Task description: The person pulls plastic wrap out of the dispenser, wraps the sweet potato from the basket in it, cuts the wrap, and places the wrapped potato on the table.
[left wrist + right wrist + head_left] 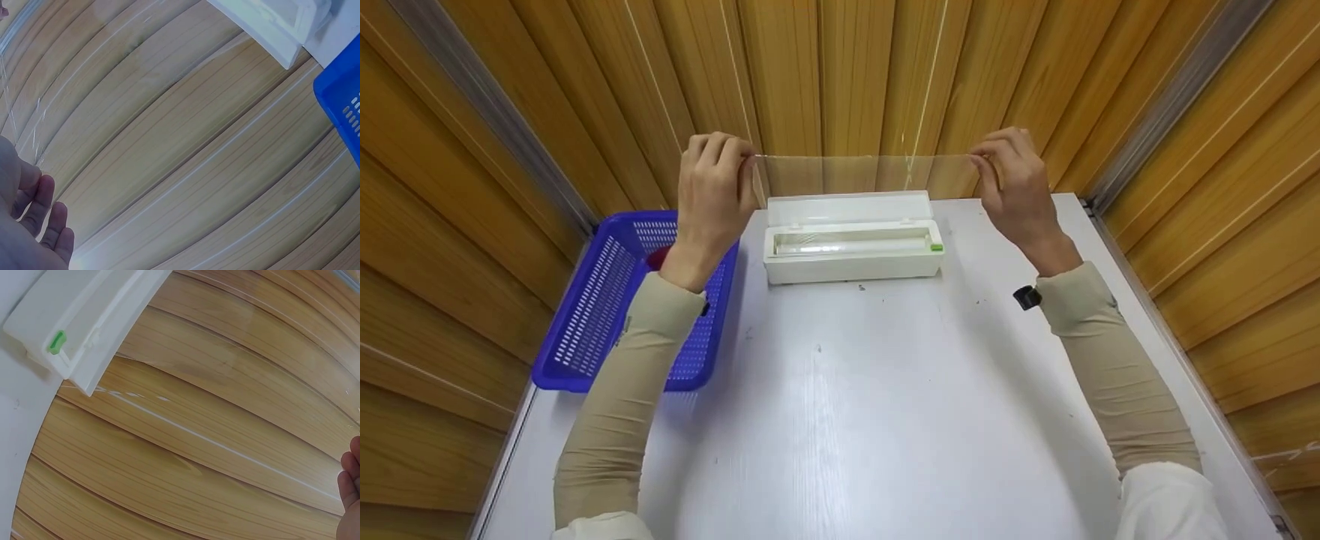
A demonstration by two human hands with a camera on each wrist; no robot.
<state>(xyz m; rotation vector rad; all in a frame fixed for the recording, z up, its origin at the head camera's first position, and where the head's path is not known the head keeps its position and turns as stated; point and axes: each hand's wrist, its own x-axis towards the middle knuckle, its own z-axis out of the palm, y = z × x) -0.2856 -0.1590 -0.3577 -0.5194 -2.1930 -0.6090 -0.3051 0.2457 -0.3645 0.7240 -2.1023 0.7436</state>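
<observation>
Stretched between both hands is a sheet of clear cling film (862, 174), with its top edge nearly level. My left hand (712, 184) pinches one upper corner between thumb and fingers; my right hand (1018, 191) pinches the other. Below and between them stands a white cling film dispenser (851, 269) with its lid (847, 208) raised. A roll (877, 246) lies inside it, and a green slider (936, 247) sits at its right end. Both wrist views show the film faintly against the wood; the left wrist view catches creases near the left fingertips (46, 188).
At the left stands a blue perforated basket (556, 375), partly under the left forearm, with a red object (658, 259) inside mostly hidden. Wood-patterned walls (855, 82) enclose the back and sides of the white table (840, 420).
</observation>
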